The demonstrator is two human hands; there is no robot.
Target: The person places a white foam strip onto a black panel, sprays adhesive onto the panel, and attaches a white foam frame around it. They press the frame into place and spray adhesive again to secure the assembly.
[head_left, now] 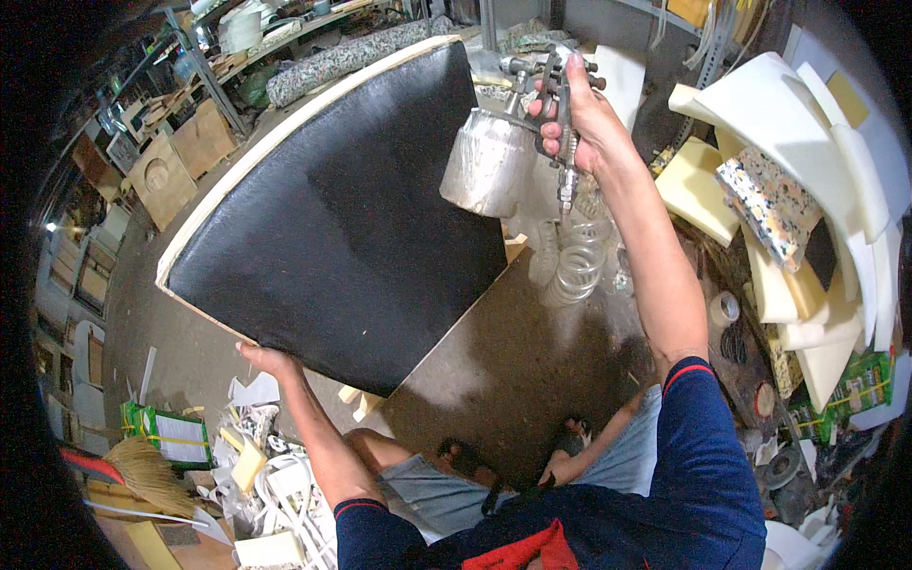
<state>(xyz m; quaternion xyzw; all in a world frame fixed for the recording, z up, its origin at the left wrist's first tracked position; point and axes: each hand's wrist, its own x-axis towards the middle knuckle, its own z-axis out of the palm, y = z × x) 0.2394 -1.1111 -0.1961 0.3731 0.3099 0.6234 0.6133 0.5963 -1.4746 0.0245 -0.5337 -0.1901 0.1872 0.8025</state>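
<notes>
My right hand [591, 119] is wrapped round the handle of a spray gun, held up over the far right part of a panel. The gun's dented silver metal cup [489, 163] hangs below its head. A clear coiled air hose [578, 264] trails beneath the gun. My left hand [271, 361] grips the near left edge of the large fan-shaped black panel [332, 209], its fingers partly hidden at the edge. Pale foam [285, 123] lines the panel's curved far left edge. Wooden pieces [361, 402] stick out under its near corner.
Cut foam slabs [779, 123] and a speckled foam block [771, 204] are piled at the right. White foam scraps [285, 484] and a straw broom [147, 472] lie at the lower left. A rolled speckled foam sheet [347, 68] lies at the back by a shelf.
</notes>
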